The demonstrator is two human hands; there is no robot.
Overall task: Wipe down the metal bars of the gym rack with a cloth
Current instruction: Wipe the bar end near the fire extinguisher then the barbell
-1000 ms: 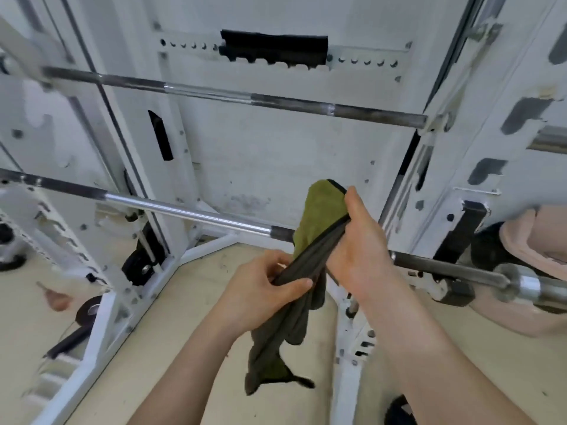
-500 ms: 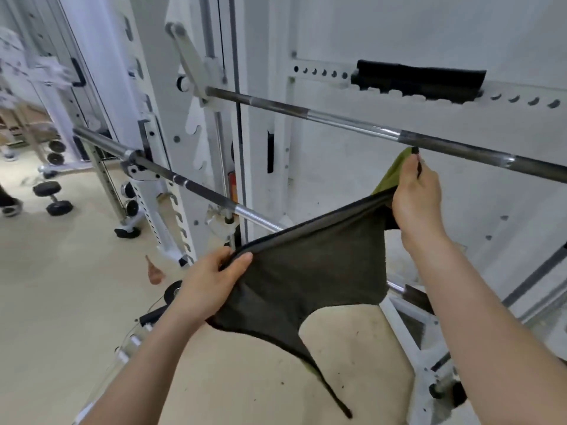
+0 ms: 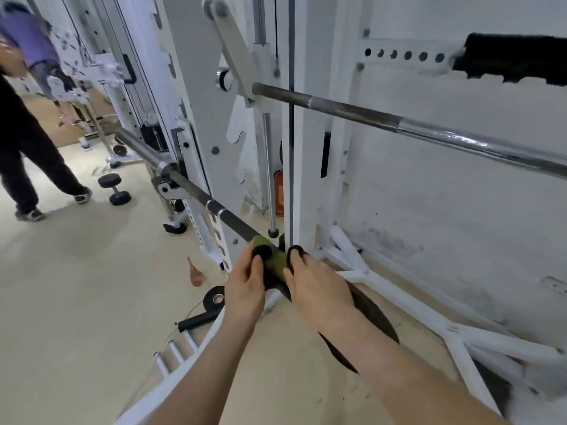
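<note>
nearest the camera, both forearms reach down to the lower bar (image 3: 227, 216), where the cloth (image 3: 274, 263) is wrapped round the metal. the left hand (image 3: 245, 285) grips the green wrapped part, its fingers (image 3: 252, 256) curled over the top of the lower bar. the right hand (image 3: 316, 285) sits just beside it along the lower bar, fingers (image 3: 296, 260) bent over the cloth and clamping it down, though i cannot tell whether the thumb closes underneath. the cloth's dark loose end (image 3: 371, 317) trails under the lower bar, beneath the right forearm. that tail looks like the main worry: on a long stroke it could drag, bunch or slip out, leaving bare palm on steel. below the lower bar, a tape roll (image 3: 214, 299) lies on the floor — easy to step on while shuffling sideways. further along the lower bar sits its bracket (image 3: 167, 182) on the white rack, where a fast push could likely pinch fingers. above and beyond the lower bar runs the upper bar (image 3: 429, 127), probably yet to be wiped. past the far end of the lower bar a dumbbell (image 3: 114, 189) rests on the floor, and a person (image 3: 27, 154) walks by — close enough to bump the sleeve end, perhaps.
</note>
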